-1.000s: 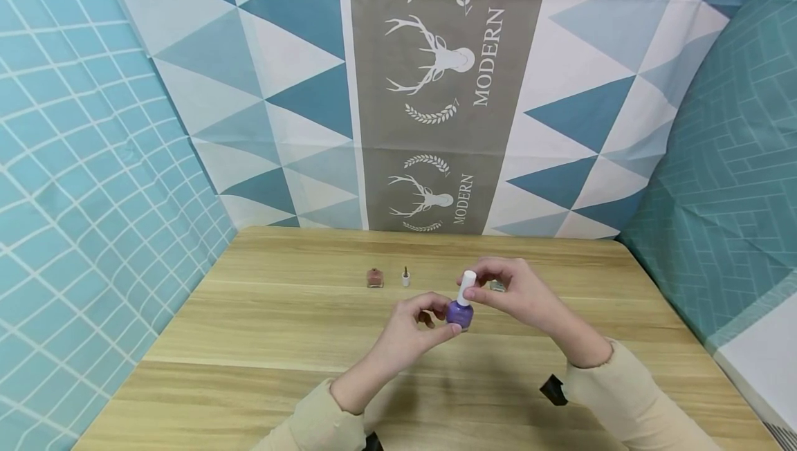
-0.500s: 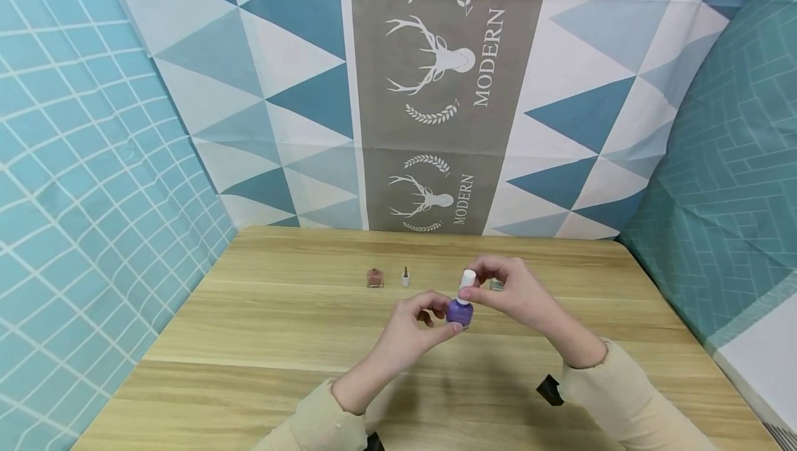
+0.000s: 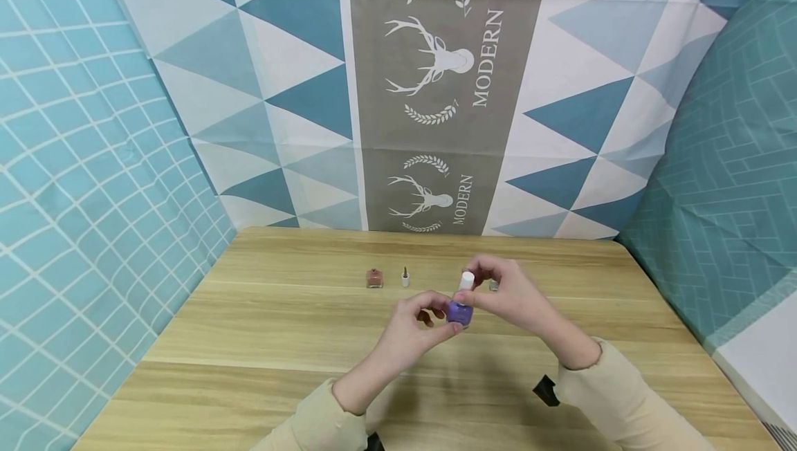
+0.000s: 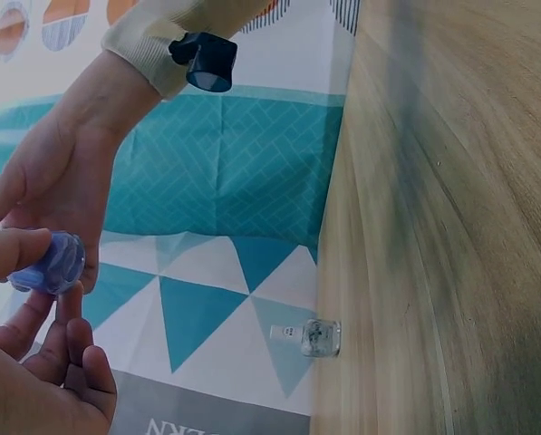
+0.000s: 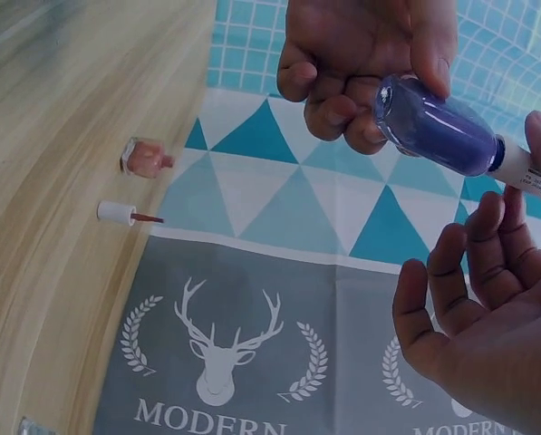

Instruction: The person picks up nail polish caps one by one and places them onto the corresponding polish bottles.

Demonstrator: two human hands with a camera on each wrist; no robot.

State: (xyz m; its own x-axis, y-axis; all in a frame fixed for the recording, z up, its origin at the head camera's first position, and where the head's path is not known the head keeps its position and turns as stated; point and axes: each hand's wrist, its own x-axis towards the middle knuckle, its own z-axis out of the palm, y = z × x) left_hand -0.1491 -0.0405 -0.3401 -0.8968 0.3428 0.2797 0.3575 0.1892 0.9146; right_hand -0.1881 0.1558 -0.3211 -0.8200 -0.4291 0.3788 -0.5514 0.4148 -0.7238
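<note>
Patterned backdrop [image 3: 317, 57]: rose beyond both hands' fingers, triangles flanking a grey band lettered MODERN.
Wooden table [image 3: 268, 340]: spread beneath the fingers, which were held above it.
Cream sleeves [image 3: 326, 418]: covered the forearms, back from the fingers.
Right hand [image 3: 507, 292]: thumb and fingertips pinched the white cap [image 3: 467, 280].
Left hand [image 3: 414, 323]: thumb and fingers gripped the purple bottle [image 5: 442, 131].
Purple bottle: sat between left thumb and fingers, slightly tilted, above the table.
Clear bottle [image 4: 321, 338]: stood on the table, white-capped, beyond the right fingers.
Pink bottle [image 3: 374, 279]: stood open-necked on the table, beyond the left fingers and to their left.
White cap: met the purple bottle's neck, between right thumb and fingers.
Brush cap [image 3: 405, 280]: stood brush-up beyond the left fingers, near the pink bottle.
</note>
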